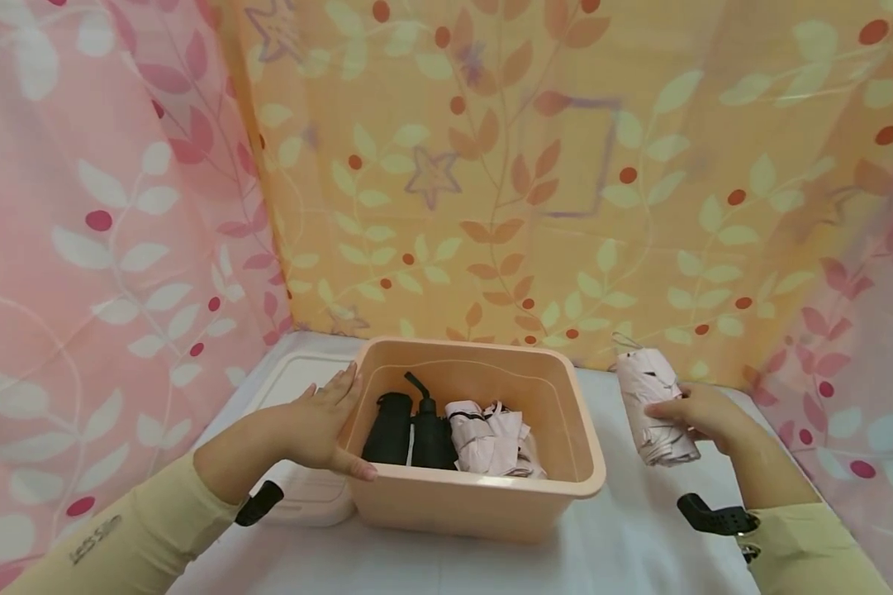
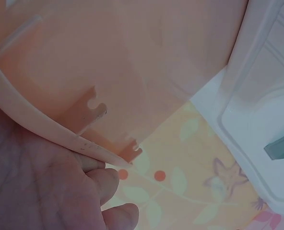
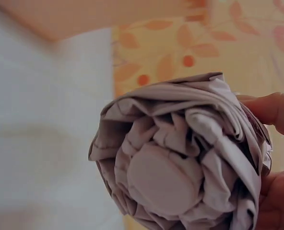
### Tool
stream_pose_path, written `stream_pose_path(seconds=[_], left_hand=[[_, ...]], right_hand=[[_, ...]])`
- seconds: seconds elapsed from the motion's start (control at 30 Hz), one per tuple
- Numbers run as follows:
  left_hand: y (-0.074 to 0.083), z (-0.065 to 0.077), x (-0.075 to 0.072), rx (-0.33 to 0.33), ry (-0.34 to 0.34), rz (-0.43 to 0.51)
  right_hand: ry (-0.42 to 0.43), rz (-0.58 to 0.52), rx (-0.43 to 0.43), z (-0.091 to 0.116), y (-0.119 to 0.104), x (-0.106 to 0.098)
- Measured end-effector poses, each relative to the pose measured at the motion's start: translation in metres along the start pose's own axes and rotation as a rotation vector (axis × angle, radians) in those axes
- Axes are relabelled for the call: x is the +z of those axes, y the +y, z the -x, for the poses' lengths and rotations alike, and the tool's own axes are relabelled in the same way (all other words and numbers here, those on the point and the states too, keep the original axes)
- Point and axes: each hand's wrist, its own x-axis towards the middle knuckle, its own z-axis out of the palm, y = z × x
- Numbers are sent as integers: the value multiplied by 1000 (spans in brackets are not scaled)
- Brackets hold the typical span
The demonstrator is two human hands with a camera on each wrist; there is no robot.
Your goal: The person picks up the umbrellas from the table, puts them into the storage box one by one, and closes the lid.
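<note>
My right hand (image 1: pixel 702 413) grips a folded pale pink umbrella (image 1: pixel 654 405), holding it in the air to the right of a peach plastic bin (image 1: pixel 468 508). In the right wrist view the umbrella's round end (image 3: pixel 163 179) and bunched cloth face the camera, with thumb and fingers at its side. My left hand (image 1: pixel 315 426) rests against the bin's left rim, its fingers spread along it. Inside the bin lie two black folded umbrellas (image 1: pixel 390 430) on the left and pale pink folded umbrellas (image 1: pixel 491 438) beside them.
A white lid (image 1: pixel 315 496) lies on the white-covered table (image 1: pixel 476 570), left of the bin and partly behind my left arm. Patterned cloth walls (image 1: pixel 431 248) enclose the table at the back and both sides. A black wrist strap (image 1: pixel 717 516) hangs at my right sleeve.
</note>
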Motion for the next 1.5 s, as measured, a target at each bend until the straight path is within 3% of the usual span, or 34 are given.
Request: stream_pose_path(seconds=[0.17, 0.33, 0.5, 0.73, 1.1, 1.5], left_hand=[[-1, -3, -1, 5, -3, -10], [-2, -3, 0, -6, -1, -11], [-1, -2, 0, -7, -8, 1], [-2, -3, 0, -4, -5, 2], [-2, -2, 0, -3, -8, 3], [-2, -4, 1, -14, -10, 8]], right_hand=[[-10, 14, -100, 5, -43, -24], [2, 57, -164, 8, -93, -31], [-27, 42, -215, 9, -137, -16], [-94, 15, -244, 6, -184, 21], [-192, 91, -275, -6, -215, 77], [-257, 119, -267, -20, -207, 113]])
